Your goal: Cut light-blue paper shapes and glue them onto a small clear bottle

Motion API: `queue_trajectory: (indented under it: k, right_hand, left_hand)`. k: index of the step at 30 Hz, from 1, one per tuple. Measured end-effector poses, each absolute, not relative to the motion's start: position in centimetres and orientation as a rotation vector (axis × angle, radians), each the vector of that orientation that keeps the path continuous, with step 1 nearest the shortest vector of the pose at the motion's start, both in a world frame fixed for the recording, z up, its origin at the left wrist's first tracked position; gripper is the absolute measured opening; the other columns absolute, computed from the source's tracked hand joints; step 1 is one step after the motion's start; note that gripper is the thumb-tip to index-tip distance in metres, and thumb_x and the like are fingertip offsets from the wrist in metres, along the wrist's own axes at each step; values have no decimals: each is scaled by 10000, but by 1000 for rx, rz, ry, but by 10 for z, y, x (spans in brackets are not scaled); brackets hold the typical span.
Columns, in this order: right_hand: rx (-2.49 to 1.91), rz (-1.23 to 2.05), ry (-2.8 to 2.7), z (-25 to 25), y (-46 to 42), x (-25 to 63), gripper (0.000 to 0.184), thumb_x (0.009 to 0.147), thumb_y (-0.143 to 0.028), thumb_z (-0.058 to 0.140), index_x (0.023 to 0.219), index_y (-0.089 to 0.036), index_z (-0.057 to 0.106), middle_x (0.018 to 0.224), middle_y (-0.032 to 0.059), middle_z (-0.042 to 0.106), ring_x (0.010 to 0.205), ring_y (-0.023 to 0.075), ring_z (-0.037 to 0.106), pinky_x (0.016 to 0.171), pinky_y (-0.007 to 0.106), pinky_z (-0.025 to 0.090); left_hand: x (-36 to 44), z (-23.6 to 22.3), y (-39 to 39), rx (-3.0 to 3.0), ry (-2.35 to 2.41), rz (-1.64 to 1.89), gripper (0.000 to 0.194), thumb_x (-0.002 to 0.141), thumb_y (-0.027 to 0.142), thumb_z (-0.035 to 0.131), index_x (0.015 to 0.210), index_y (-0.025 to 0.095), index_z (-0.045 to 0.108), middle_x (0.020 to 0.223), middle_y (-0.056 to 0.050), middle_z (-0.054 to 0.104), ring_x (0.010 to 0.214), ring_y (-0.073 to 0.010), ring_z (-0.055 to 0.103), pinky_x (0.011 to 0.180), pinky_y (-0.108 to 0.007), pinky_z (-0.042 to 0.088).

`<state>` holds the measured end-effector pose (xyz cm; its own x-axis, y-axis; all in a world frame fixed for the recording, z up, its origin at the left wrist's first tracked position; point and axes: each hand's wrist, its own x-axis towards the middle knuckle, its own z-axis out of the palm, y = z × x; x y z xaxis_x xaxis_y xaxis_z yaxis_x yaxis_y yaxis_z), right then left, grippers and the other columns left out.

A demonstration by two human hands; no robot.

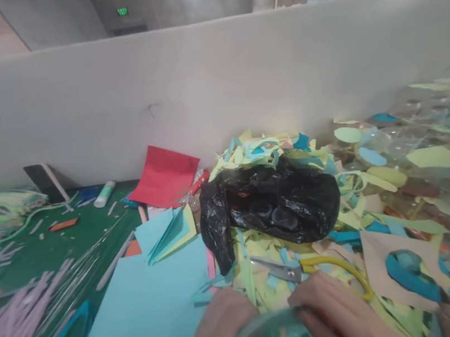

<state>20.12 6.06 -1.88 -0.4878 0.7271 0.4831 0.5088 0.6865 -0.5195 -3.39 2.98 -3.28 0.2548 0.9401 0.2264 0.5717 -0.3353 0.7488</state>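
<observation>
At the bottom centre, my left hand (223, 326) and my right hand (334, 310) curl around a see-through, round-rimmed plastic piece (268, 319), one on each side. Its lower part runs out of view, and paper scraps show through or behind it. My fingertips are partly hidden and blurred. Just beyond my right hand lie scissors with yellow handles (341, 264), blades pointing left. A black plastic bag (276, 200) sits on the scraps behind them. Large light-blue sheets (145, 310) spread left of my left hand.
Paper cuttings (257, 242) cover the middle and right, with clear plastic pieces (402, 136) heaped far right. Red paper (165, 177), a glue stick (105, 194) and a phone (46, 183) lie near the white partition (195, 83). Purple strips (24, 328) are at left.
</observation>
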Motion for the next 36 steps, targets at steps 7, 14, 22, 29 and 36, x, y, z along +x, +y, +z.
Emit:
queue_trajectory:
  k: [7,14,22,29,36]
  right_hand:
    - [-944,319,-2234,-12,50,196,140,972,-214,428,943,-244,562,798,47,653,705,191,627,586,307,512]
    - [-807,203,-2300,-5,31,184,206,988,-205,397,891,-209,579,804,54,645,725,191,583,642,322,476]
    - [-769,116,-2378,-12,25,180,232,1004,-229,386,886,-188,582,819,50,622,767,187,549,693,331,445]
    - [-735,90,-2362,-11,24,179,244,1000,-211,392,864,-175,591,810,48,612,773,180,519,709,329,442]
    - [-756,68,-2386,-14,26,180,250,1003,-217,399,860,-170,599,807,45,605,782,181,509,719,338,422]
  left_hand:
    - [-82,11,63,1293,2179,1459,522,830,496,573,1279,249,476,807,-8,647,607,-175,600,545,-263,484]
    - [-174,-1,124,1580,2451,1015,562,825,404,503,1322,148,440,713,-36,616,721,-265,636,726,-360,475]
    - [-166,-27,146,2038,2293,363,448,879,435,374,1152,185,626,1282,-161,580,1257,-317,470,1047,-432,303]
    - [-149,-18,131,2200,2175,310,556,834,598,440,1225,237,599,1387,-119,524,1349,-357,370,1071,-437,281]
    - [-142,-18,128,2220,2190,366,401,936,360,321,1160,169,593,1170,-135,647,1099,-296,585,895,-358,430]
